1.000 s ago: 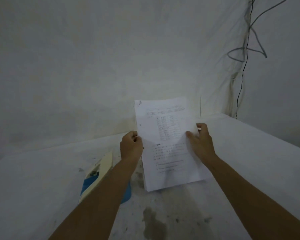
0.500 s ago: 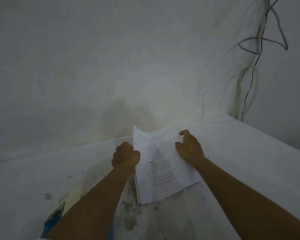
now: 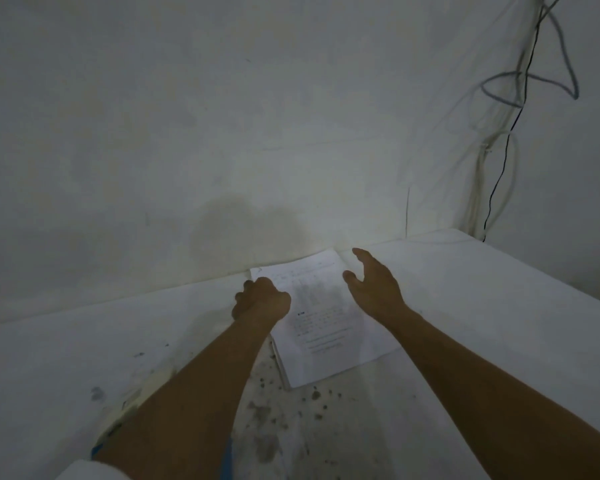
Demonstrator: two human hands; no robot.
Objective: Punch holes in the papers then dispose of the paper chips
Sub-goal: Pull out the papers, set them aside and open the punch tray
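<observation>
We see the hole punch [image 3: 132, 400] near-left under the forearm, left hand [image 3: 261, 301] curled at the papers' [image 3: 329, 327] left edge, grip unclear, papers flat on the counter [image 3: 499, 306], right hand [image 3: 374, 285] fingers wide.

Head cam – looks fwd/down over table [image 3: 499, 306]; wall close behind.
</observation>
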